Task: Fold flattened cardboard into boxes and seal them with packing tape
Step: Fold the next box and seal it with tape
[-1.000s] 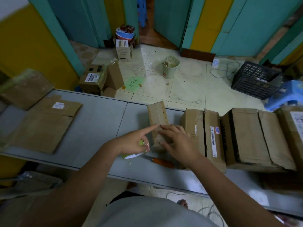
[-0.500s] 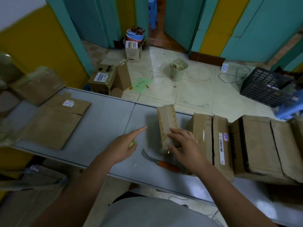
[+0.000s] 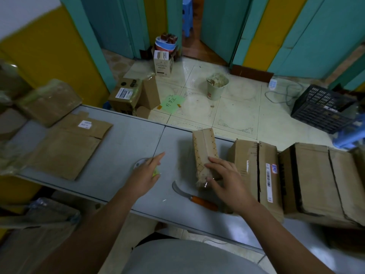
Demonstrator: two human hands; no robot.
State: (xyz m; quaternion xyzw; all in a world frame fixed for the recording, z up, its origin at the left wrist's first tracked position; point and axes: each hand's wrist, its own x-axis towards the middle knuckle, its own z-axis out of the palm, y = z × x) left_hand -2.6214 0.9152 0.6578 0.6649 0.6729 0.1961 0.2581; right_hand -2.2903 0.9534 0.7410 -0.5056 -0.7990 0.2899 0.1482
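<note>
Both forearms reach forward from the near edge over the grey tabletop [image 3: 118,147]. The left grip [image 3: 146,173] lies palm down, index finger straight and pointing away from the person, its other fingers curled over a tape roll [image 3: 138,165] that shows only partly at its left side. The right grip [image 3: 227,178] is bent at the wrist and grasps the near end of a small box [image 3: 204,147], fingers draped over the top and thumb against the crinkled end face. The small box lies flat near the middle of the tabletop, its long axis running away from the person and the far end leaning slightly left. Just right of it stand larger boxes [image 3: 254,171], side by side. An orange-handled knife [image 3: 197,198] lies between the two wrists, its curved blade pointing left. Flattened cardboard [image 3: 65,149] lies well apart on the left.
</note>
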